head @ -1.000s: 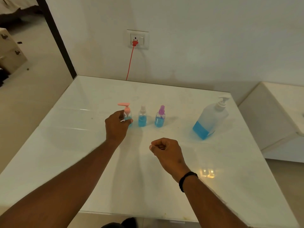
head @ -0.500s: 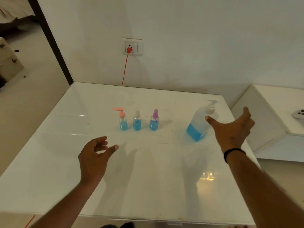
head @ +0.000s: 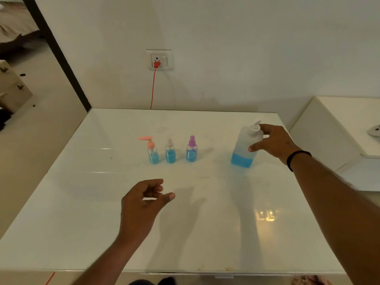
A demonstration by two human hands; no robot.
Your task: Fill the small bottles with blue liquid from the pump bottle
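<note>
Three small bottles stand in a row on the white table (head: 82, 202), each partly filled with blue liquid: one with a pink pump (head: 152, 150), one with a clear cap (head: 170, 151), one with a purple spray cap (head: 191, 150). To their right stands the large pump bottle (head: 243, 149), with blue liquid only at its bottom. My right hand (head: 271, 141) reaches it from the right, fingers spread around its neck and side, thumb on its front; a firm grip does not show. My left hand (head: 144, 200) hovers over the table in front of the small bottles, fingers loosely curled, holding nothing.
A wall socket (head: 158, 59) with a red plug and red cord (head: 152, 89) is on the wall behind the table. A white counter (head: 339, 128) stands to the right, lower floor to the left. My right wrist wears a black band (head: 296, 159).
My left hand let go of the pink-pump bottle and drew back toward me. My right hand swung right and has come up against the large pump bottle.
</note>
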